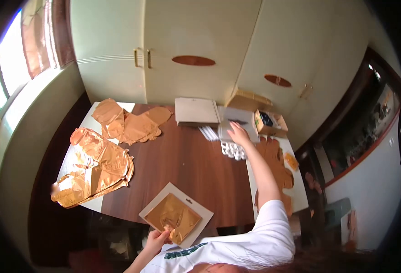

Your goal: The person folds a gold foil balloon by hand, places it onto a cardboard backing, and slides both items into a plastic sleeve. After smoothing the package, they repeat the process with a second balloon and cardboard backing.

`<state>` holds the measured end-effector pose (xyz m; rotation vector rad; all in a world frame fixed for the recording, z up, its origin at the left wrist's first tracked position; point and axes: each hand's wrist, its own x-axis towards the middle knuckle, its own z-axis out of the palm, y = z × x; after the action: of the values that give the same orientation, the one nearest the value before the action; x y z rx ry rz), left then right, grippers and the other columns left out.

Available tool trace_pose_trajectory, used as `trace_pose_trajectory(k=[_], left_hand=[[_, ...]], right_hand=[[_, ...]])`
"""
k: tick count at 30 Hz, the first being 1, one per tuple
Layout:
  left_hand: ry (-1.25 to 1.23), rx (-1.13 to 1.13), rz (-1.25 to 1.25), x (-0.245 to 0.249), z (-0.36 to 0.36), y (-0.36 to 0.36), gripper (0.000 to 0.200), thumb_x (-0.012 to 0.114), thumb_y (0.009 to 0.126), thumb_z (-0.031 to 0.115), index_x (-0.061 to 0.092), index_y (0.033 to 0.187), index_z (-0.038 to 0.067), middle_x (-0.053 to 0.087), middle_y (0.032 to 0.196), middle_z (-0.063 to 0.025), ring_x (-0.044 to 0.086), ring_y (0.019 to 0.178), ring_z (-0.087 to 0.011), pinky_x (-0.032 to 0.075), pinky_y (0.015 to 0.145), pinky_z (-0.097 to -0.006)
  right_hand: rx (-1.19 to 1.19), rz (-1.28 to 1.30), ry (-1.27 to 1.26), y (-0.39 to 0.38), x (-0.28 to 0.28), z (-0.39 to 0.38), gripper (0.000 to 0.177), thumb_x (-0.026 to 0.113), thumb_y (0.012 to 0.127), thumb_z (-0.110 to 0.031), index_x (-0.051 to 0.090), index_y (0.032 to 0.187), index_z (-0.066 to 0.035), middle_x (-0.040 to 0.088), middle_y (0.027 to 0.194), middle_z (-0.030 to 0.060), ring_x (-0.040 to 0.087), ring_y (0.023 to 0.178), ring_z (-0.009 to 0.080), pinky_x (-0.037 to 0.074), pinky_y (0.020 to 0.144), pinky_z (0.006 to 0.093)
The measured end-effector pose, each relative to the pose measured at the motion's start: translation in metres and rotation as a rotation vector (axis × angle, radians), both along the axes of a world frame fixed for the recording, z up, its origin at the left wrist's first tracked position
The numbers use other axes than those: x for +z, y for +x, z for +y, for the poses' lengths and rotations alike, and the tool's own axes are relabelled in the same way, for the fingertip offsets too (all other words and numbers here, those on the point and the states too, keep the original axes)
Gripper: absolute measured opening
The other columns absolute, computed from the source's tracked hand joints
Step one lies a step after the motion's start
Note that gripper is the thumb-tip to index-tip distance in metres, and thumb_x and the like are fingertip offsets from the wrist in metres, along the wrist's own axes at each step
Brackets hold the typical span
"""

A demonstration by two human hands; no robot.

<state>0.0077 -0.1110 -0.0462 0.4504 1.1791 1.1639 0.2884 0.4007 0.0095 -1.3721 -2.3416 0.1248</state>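
Note:
Near the table's front edge, my left hand point(157, 239) is closed on the lower edge of a white card point(170, 190) with a folded gold foil piece point(173, 216) lying on it. My right arm reaches far forward across the table. Over a clear plastic bag or tray point(251, 128) at the back, my right hand point(239, 134) has its fingers apart, close to a small dark item point(240, 121). White ring-shaped pieces point(233, 151) lie just below that hand, and several white strips point(208, 133) are to its left.
Crumpled gold foil point(95, 166) and flat orange-gold foil point(134, 122) cover the table's left side. At the back are a white box point(196, 110) and an open cardboard box point(277, 129). Brown foil shapes point(273, 166) lie at right, beside a small orange packet point(291, 161). Cabinets stand behind.

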Motion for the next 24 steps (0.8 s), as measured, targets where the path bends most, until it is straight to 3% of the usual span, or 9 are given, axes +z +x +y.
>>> trace_pose_trajectory(k=[4,6,9,12,16,20,22,24], left_hand=[[-0.009,0.055,0.033,0.002,-0.005,0.005,0.028,0.056,0.096,0.019,0.062,0.106,-0.007,0.068,0.092,-0.0128,0.067,0.077,-0.0202,0.057,0.067,-0.0323],[-0.051,0.072,0.081,0.007,-0.007,0.006,0.028,0.056,0.096,0.019,0.062,0.105,-0.007,0.068,0.091,-0.0127,0.067,0.077,-0.0196,0.057,0.067,-0.0318],[-0.049,0.153,0.032,0.007,-0.012,0.006,0.025,0.056,0.096,0.018,0.063,0.102,-0.005,0.068,0.090,-0.0119,0.067,0.075,-0.0192,0.057,0.065,-0.0318],[-0.061,0.210,-0.001,0.010,-0.017,0.009,0.023,0.056,0.096,0.017,0.062,0.101,-0.004,0.068,0.089,-0.0119,0.068,0.073,-0.0196,0.057,0.063,-0.0322],[-0.039,0.256,-0.041,0.012,-0.018,0.017,0.023,0.057,0.096,0.017,0.061,0.103,-0.004,0.068,0.087,-0.0135,0.068,0.072,-0.0215,0.058,0.060,-0.0324],[0.023,0.286,-0.036,0.008,-0.025,0.024,0.025,0.055,0.096,0.017,0.058,0.108,-0.005,0.068,0.092,-0.0132,0.068,0.075,-0.0215,0.057,0.066,-0.0330],[0.073,0.325,-0.036,0.007,-0.029,0.030,0.026,0.055,0.096,0.016,0.057,0.109,-0.006,0.068,0.094,-0.0140,0.069,0.077,-0.0220,0.058,0.067,-0.0337],[0.116,0.397,-0.040,0.011,-0.030,0.037,0.025,0.056,0.096,0.015,0.058,0.107,-0.007,0.068,0.094,-0.0165,0.069,0.077,-0.0234,0.060,0.063,-0.0341]], right_hand=[[-0.199,-0.183,-0.094,0.026,-0.016,0.034,0.066,0.053,0.088,-0.050,0.044,0.140,-0.011,0.031,0.152,0.0101,0.027,0.140,0.0334,0.026,0.109,0.0539],[-0.208,-0.175,-0.168,0.031,-0.026,0.035,0.060,0.052,0.089,-0.050,0.048,0.138,-0.017,0.037,0.149,0.0052,0.033,0.137,0.0320,0.030,0.111,0.0427],[-0.248,-0.083,-0.097,0.033,-0.038,0.037,0.048,0.052,0.088,-0.048,0.058,0.129,-0.023,0.047,0.143,-0.0006,0.041,0.132,0.0291,0.036,0.107,0.0415],[-0.291,0.017,0.033,0.033,-0.058,0.048,0.039,0.055,0.086,-0.046,0.066,0.117,-0.026,0.058,0.131,-0.0037,0.050,0.124,0.0269,0.039,0.102,0.0467],[-0.385,0.131,-0.039,0.031,-0.051,0.050,0.036,0.053,0.088,-0.047,0.069,0.112,-0.025,0.062,0.126,-0.0029,0.055,0.118,0.0256,0.043,0.097,0.0466],[-0.440,0.316,-0.105,0.037,-0.009,0.044,0.030,0.055,0.090,-0.040,0.072,0.104,-0.019,0.067,0.111,0.0069,0.061,0.106,0.0289,0.050,0.084,0.0409],[-0.332,0.249,0.361,0.040,0.003,0.047,0.023,0.056,0.091,-0.033,0.072,0.095,-0.016,0.067,0.093,0.0099,0.064,0.083,0.0328,0.050,0.072,0.0449],[-0.246,0.316,0.572,0.043,0.019,0.051,0.021,0.055,0.093,-0.031,0.070,0.097,-0.016,0.065,0.090,0.0085,0.064,0.076,0.0332,0.051,0.066,0.0437]])
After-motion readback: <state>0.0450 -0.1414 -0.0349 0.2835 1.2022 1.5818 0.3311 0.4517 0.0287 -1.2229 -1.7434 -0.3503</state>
